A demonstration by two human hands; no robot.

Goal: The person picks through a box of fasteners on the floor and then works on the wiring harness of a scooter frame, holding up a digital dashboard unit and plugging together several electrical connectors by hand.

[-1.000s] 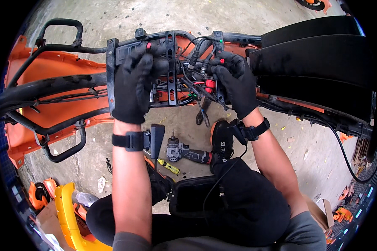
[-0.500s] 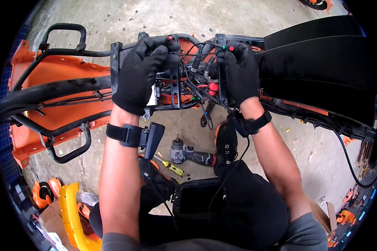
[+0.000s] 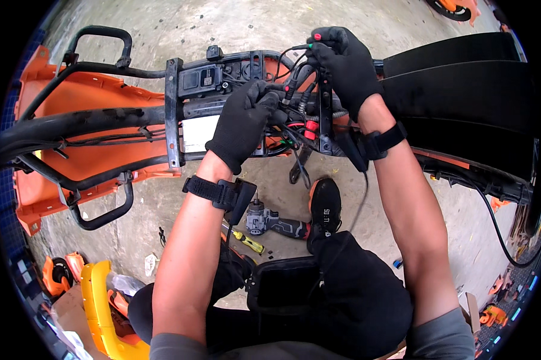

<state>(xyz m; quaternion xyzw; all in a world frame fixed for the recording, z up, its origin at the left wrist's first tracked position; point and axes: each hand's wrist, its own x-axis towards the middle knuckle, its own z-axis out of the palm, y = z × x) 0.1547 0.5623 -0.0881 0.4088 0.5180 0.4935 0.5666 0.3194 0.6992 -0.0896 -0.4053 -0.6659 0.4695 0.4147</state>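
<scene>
My gloved left hand (image 3: pixel 239 123) is closed over the middle of an orange and black vehicle frame (image 3: pixel 173 114). Its thumb and fingers pinch a thin cable connector with a red tip (image 3: pixel 288 89); part of it is hidden by the glove. Higher up and to the right, my gloved right hand (image 3: pixel 347 69) pinches a black cable connector with a green collar (image 3: pixel 310 46), and a red spot shows at its fingertips. Between and below the hands lies a tangle of black wires (image 3: pixel 294 114), with a red plug (image 3: pixel 311 129) among them.
On the concrete floor lie a grey cordless driver (image 3: pixel 276 224) and a yellow-handled screwdriver (image 3: pixel 248 242). A long black seat-like panel (image 3: pixel 456 90) covers the frame's right end. A yellow plastic part (image 3: pixel 96 306) stands lower left. A cable (image 3: pixel 498 228) loops down at right.
My left hand has moved right and toward me, uncovering a black box and a white label on the frame. My right hand has risen away from me with the green-collared connector.
</scene>
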